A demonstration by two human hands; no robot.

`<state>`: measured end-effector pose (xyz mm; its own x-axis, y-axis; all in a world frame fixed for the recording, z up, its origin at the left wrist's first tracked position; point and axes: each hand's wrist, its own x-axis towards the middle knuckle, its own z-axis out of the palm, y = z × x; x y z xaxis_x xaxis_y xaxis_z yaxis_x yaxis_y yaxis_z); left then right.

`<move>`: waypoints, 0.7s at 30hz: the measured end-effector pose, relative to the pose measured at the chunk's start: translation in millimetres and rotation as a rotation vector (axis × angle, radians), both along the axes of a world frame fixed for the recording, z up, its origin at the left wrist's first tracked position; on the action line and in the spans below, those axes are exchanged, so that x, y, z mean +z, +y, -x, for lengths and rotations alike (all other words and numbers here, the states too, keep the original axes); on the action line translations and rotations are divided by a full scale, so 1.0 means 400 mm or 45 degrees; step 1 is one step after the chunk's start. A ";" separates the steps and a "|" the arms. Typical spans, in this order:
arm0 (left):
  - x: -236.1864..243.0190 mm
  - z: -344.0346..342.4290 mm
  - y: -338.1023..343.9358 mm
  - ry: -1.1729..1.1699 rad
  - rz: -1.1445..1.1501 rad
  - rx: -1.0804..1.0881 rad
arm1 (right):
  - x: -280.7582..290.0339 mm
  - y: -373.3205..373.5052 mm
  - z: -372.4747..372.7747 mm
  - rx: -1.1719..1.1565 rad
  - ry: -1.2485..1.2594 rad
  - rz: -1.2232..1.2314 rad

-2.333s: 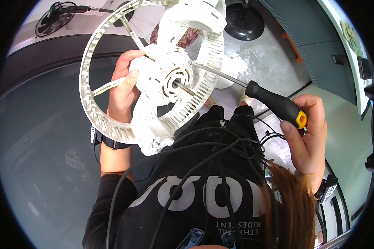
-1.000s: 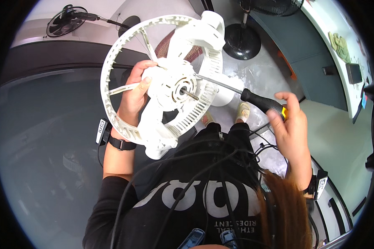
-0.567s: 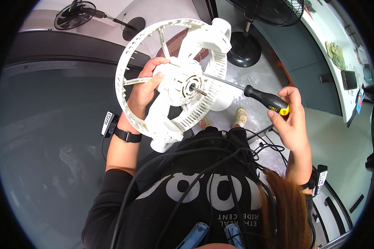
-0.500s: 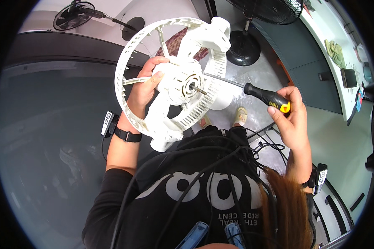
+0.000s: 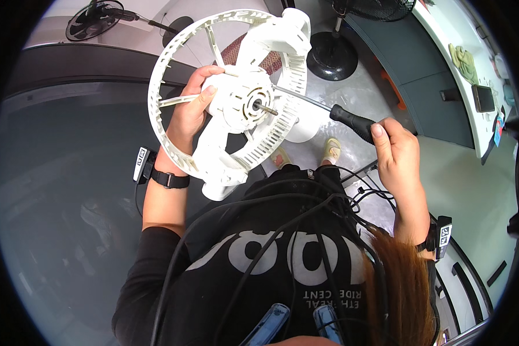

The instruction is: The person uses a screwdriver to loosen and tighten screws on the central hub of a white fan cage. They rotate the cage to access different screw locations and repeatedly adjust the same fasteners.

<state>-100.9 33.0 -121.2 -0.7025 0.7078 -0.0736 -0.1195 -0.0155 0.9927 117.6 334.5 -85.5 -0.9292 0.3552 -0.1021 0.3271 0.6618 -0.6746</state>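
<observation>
My left hand (image 5: 191, 106) grips a white plastic fan frame (image 5: 225, 153) by its hub and a spoke, thumb on the hub. The frame has a slotted ring, two chunky arms and a round hub (image 5: 240, 98) with a metal shaft (image 5: 269, 109) sticking out of the centre. My right hand (image 5: 399, 153) is closed on the black handle of a screwdriver (image 5: 349, 120), whose thin blade reaches the right side of the hub; the exact tip is too small to make out.
A standing fan's black base (image 5: 332, 57) is on the floor behind. A smaller black fan (image 5: 92, 20) lies at top left. On the white counter (image 5: 448, 52) at right are a green cloth (image 5: 464, 63) and a dark device (image 5: 482, 98). Cables cross my lap; a dark glossy surface (image 5: 63, 173) spans the left.
The frame, screwdriver and both hands have shifted a little up and left in view. My right fingers have closed round the handle's end, covering its yellow cap.
</observation>
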 end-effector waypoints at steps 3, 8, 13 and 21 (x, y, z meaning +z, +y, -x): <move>-0.004 0.004 0.001 0.040 0.008 0.009 | 0.017 -0.012 -0.009 -0.028 0.082 0.364; 0.000 0.001 -0.002 -0.012 -0.012 -0.004 | 0.018 -0.010 -0.006 0.274 0.367 -0.368; 0.001 0.000 -0.004 0.008 -0.005 -0.024 | 0.019 -0.018 -0.005 0.168 0.373 0.022; 0.002 0.000 -0.002 -0.026 -0.041 0.010 | 0.040 -0.026 -0.010 0.192 0.211 0.012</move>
<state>-100.9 32.1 -120.6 -0.7067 0.7044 -0.0654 -0.1396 -0.0482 0.9890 121.7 324.1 -69.4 -0.9761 0.2104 0.0540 0.1087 0.6882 -0.7173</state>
